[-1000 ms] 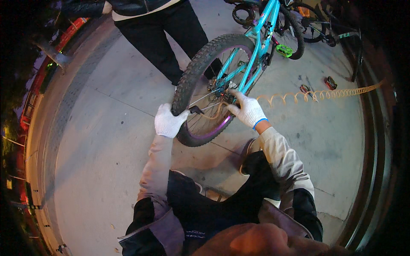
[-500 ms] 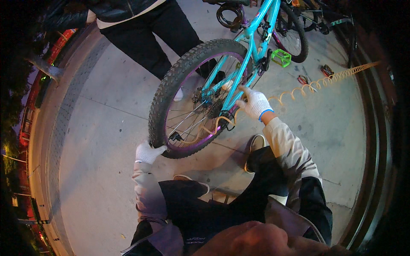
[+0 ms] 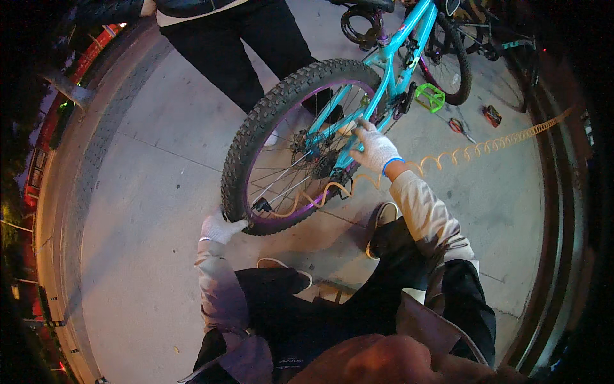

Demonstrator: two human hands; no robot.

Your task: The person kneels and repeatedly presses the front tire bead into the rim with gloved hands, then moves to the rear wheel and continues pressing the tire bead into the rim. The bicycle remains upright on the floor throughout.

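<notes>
A turquoise bicycle (image 3: 387,61) stands with its knobbly rear tyre (image 3: 235,163) towards me; the rim is purple. My left hand (image 3: 220,228), in a white knit glove, is closed on the near lower edge of this tyre, its fingers partly hidden. My right hand (image 3: 376,150), gloved too, is at the rear frame tubes beside the wheel, thumb and fingers apart; whether it touches them is hard to see. A black air chuck (image 3: 261,205) sits at the rim near my left hand. From it a coiled orange air hose (image 3: 448,155) runs below my right hand to the far right.
A person in dark trousers (image 3: 224,61) stands behind the wheel. Red-handled pliers (image 3: 459,128) and another red-and-black tool (image 3: 492,116) lie on the concrete near the green pedal (image 3: 429,97). More bicycle parts (image 3: 492,38) are at the back right. Dark ledges (image 3: 555,256) run along the right.
My right hand has shifted slightly left and up along the frame, its fingers changing pose. My left hand stays at the tyre. The hose coils have swayed, and the view has shifted a little.
</notes>
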